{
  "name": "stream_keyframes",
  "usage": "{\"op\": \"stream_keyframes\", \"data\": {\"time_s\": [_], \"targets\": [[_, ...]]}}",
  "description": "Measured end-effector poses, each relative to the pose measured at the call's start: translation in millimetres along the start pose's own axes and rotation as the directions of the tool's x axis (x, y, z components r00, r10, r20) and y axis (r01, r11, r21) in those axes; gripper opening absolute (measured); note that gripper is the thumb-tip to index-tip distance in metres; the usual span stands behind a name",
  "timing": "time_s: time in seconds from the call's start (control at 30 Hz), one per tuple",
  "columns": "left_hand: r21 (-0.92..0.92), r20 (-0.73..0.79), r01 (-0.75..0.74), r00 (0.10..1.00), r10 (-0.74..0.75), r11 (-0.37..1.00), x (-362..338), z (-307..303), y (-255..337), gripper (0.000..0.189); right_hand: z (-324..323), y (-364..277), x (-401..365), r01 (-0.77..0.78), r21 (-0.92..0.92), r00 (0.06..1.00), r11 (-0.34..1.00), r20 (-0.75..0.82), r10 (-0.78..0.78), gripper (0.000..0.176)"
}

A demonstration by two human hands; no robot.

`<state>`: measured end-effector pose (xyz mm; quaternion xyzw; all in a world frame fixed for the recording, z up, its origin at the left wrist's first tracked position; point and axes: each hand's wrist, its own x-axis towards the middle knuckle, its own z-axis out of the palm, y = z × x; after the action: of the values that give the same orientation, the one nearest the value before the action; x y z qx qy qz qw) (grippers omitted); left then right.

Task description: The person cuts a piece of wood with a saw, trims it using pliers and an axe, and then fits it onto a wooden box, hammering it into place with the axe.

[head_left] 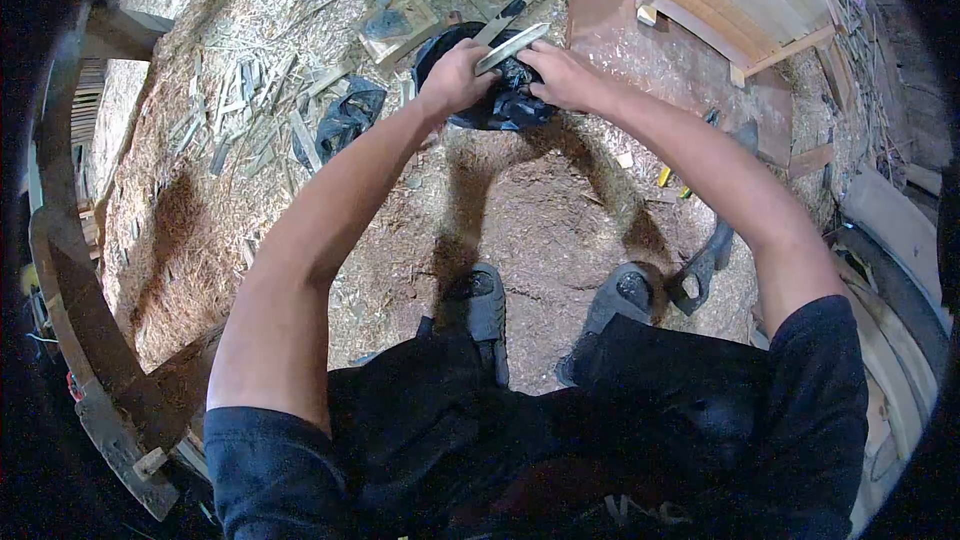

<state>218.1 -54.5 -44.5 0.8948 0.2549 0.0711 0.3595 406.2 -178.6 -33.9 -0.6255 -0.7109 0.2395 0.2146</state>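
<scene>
Left hand (455, 75) and right hand (565, 75) both have fingers curled tight on the black bag (500, 108) on the sawdust floor (520, 200), pale strip (512, 47) lying across it, so I'd keep both grips even.

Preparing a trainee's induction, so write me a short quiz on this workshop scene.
1. True or false: the left hand grips a pale strip above a black bag.
2. What covers the ground? A) water B) sawdust and shavings C) tiles
3. What lies on the ground to the left of the left hand?
Key: 1 true; 2 B; 3 another crumpled bag, also black.
</scene>
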Motion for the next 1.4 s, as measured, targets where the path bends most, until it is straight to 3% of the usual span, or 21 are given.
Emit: {"op": "stream_keyframes", "data": {"time_s": [0.13, 0.17, 0.37, 0.57, 0.67, 0.77, 0.87, 0.97, 1.1, 1.23, 1.33, 1.37, 1.4], "targets": [[0.014, 0.023, 0.062, 0.998, -0.062, 0.998, 4, -4, -4, 0.031, 6, 5, 5, 0.012, -0.003, 0.999, 1.000, -0.053, -0.012, 0.034], [-0.010, 0.034, 0.080, 0.996, -0.080, 0.997, 4, -3, -7, 0.031, 6, 2, 3, -0.046, -0.028, 0.998, 0.999, -0.041, 0.044, 0.029], [0.007, 0.018, 0.096, 0.995, -0.096, 0.995, 1, 2, -12, 0.032, 12, 5, 11, -0.049, -0.172, 0.996, 0.984, -0.079, 0.036, 0.021], [-0.033, 0.033, 0.115, 0.993, -0.114, 0.993, 1, 3, -20, 0.029, 9, 15, 15, -0.044, -0.166, 0.998, 0.985, 0.028, 0.049, 0.012], [-0.071, 0.041, 0.136, 0.990, -0.133, 0.988, 0, 0, -17, 0.027, 6, 25, 15, -0.014, -0.030, 0.999, 0.999, -0.045, 0.013, 0.014], [-0.116, 0.064, 0.159, 0.986, -0.153, 0.980, 1, 3, -24, 0.025, 15, 43, 18, -0.080, 0.062, 0.992, 0.995, -0.088, 0.085, 0.023], [-0.119, 0.080, 0.182, 0.982, -0.174, 0.976, 2, 3, -23, 0.024, 6, 38, 19, -0.194, 0.207, 0.980, 0.959, -0.001, 0.198, 0.024], [-0.110, 0.076, 0.177, 0.983, -0.170, 0.978, 1, 1, -19, 0.023, -4, 26, 20, -0.289, 0.221, 0.957, 0.931, 0.049, 0.286, 0.024], [-0.197, 0.087, 0.235, 0.971, -0.222, 0.952, 2, -7, -12, 0.024, -4, 27, 19, -0.279, 0.301, 0.959, 0.912, 0.034, 0.282, 0.025], [-0.245, -0.064, 0.297, 0.945, -0.321, 0.923, 4, -16, 13, 0.028, -14, 22, 18, -0.301, 0.521, 0.946, 0.799, 0.056, 0.321, 0.025], [-0.561, 0.002, 0.317, 0.924, -0.382, 0.764, 6, -25, 45, 0.029, -38, -2, 11, -0.314, 0.624, 0.933, 0.716, 0.065, 0.353, 0.027], [-0.595, -0.100, 0.166, 0.956, -0.277, 0.787, 11, -17, 42, 0.029, -51, -13, 7, -0.315, 0.633, 0.932, 0.708, 0.066, 0.356, 0.027], [-0.594, -0.075, 0.195, 0.953, -0.295, 0.780, 15, -23, 53, 0.029, -60, -18, 2, -0.318, 0.641, 0.930, 0.698, 0.067, 0.362, 0.028]]}}
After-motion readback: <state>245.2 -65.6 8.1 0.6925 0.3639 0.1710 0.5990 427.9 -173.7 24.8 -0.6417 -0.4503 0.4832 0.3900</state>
